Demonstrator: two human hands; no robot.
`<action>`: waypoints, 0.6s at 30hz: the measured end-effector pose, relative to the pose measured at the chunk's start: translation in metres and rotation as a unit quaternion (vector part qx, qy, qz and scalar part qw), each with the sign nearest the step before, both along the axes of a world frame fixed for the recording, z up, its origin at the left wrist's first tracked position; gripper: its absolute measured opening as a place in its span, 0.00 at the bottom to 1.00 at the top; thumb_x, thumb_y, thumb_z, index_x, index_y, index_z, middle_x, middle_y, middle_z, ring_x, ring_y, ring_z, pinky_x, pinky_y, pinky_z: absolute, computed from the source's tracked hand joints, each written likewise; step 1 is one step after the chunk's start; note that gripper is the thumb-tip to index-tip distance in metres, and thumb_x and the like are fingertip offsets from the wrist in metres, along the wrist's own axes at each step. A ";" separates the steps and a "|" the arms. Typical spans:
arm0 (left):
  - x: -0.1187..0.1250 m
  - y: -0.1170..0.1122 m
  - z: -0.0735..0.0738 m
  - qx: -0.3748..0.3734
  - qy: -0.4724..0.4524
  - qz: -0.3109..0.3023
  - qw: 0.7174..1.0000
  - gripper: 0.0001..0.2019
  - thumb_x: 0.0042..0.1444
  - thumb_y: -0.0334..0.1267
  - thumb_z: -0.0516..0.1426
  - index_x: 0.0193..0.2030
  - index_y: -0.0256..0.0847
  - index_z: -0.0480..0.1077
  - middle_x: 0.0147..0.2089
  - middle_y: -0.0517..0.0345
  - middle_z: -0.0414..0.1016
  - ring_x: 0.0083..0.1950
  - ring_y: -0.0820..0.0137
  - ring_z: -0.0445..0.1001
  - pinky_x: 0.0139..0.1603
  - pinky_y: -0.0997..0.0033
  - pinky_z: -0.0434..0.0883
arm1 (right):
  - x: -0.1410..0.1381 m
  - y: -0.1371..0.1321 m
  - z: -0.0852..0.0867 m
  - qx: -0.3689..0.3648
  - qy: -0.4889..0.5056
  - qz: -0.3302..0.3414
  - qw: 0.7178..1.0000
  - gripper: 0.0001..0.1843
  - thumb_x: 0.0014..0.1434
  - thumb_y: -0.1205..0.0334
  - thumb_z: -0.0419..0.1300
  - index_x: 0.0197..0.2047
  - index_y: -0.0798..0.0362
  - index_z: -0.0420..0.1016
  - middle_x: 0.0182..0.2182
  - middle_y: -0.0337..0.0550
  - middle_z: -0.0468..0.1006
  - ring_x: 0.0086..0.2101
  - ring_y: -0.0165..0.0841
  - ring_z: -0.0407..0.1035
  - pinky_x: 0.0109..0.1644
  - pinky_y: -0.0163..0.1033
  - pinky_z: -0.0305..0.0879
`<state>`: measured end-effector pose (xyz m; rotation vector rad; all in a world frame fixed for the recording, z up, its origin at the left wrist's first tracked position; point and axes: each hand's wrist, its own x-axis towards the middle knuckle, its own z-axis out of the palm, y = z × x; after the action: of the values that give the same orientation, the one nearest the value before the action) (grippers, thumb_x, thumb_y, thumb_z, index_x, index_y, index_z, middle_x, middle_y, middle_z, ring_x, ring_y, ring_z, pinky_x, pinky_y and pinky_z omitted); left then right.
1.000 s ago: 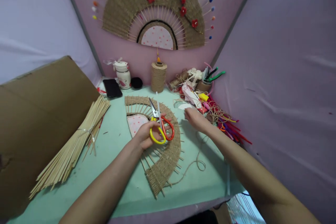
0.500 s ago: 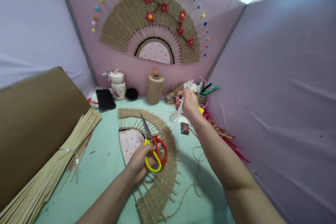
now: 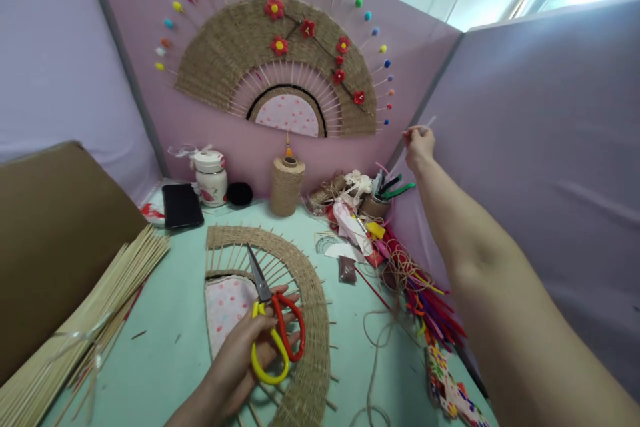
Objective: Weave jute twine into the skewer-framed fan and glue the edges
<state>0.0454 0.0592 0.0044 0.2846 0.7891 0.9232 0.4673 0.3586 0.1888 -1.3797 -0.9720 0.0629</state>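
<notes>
In my left hand (image 3: 250,347) rests a pair of scissors (image 3: 270,320) with one yellow and one red handle, its closed blades pointing away from me. Beneath that hand lies a woven fan (image 3: 315,300) with stick ends poking out along its curved edge and a pink dotted fabric centre (image 3: 227,310). My right hand (image 3: 421,145) is stretched far out and raised near the back right corner. Its fingers pinch a thin, whitish, see-through strip (image 3: 430,122), mostly hidden.
A finished fan with red flowers (image 3: 279,47) hangs on the back wall. Below stand a twine spool (image 3: 287,190), a white jar (image 3: 211,180) and a phone (image 3: 183,207). Split sticks (image 3: 100,307) lie left by a cardboard sheet (image 3: 60,233). Craft supplies (image 3: 400,267) crowd the right side.
My right hand has risen and moved right, away from the supplies, with the whitish strip in it. My left hand still holds the scissors over the fan. The view has shifted.
</notes>
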 end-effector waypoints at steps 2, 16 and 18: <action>-0.002 0.001 0.000 -0.005 -0.009 0.006 1.000 0.36 0.52 0.25 0.56 0.69 0.45 0.56 0.58 0.48 0.75 0.58 0.57 0.75 0.61 0.51 0.72 | 0.002 0.008 -0.016 -0.010 0.005 0.009 1.000 0.07 0.64 0.63 0.49 0.37 0.51 0.66 0.29 0.37 0.70 0.32 0.26 0.70 0.39 0.34 0.66; -0.002 0.003 0.004 0.021 0.036 0.011 0.999 0.31 0.53 0.26 0.57 0.65 0.42 0.60 0.55 0.45 0.77 0.54 0.56 0.78 0.56 0.51 0.76 | 0.028 -0.016 -0.042 -0.162 -0.094 -0.052 0.981 0.18 0.65 0.56 0.60 0.54 0.56 0.71 0.50 0.48 0.74 0.46 0.37 0.72 0.49 0.48 0.73; -0.002 0.003 0.005 0.032 0.034 0.008 0.999 0.30 0.54 0.26 0.57 0.64 0.42 0.62 0.56 0.45 0.77 0.53 0.57 0.78 0.54 0.51 0.76 | 0.025 -0.027 -0.042 -0.154 -0.139 -0.044 0.977 0.18 0.65 0.55 0.59 0.54 0.55 0.70 0.50 0.47 0.74 0.46 0.36 0.72 0.48 0.48 0.73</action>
<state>0.0435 0.0624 0.0097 0.3678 0.8256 0.9589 0.4926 0.3317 0.1463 -1.7493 -1.1670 -0.0491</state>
